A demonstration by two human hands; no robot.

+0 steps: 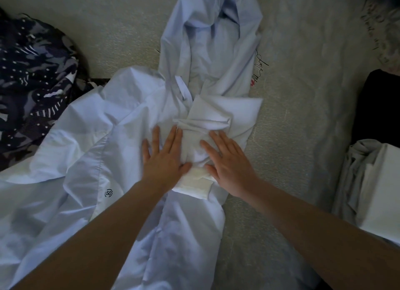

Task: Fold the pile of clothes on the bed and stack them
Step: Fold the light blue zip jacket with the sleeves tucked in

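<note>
Nearest, two bare forearms reach forward over a large pale blue garment that sprawls across the bed from the near left up toward the far middle. Both hands lie flat on it, palms down. The left hand presses with fingers spread and straight, and the right hand does the same just beside it; neither grip is closed on anything, both are open and only bearing down on the cloth. Between and under them sits a folded white part, and just beyond the fingertips a folded white wedge of the same fabric. Judging by the many soft creases, the cloth is thin, light and limp: it will slide and sag, not hold a fold alone, so it is best pinned flat with one palm while the other takes an edge or corner. At the near right rests a stack of pale folded items, with a dark cloth behind it. Farther left lies a dark patterned garment, not yet folded. The blue fabric's far end bunches up toward the top
</note>
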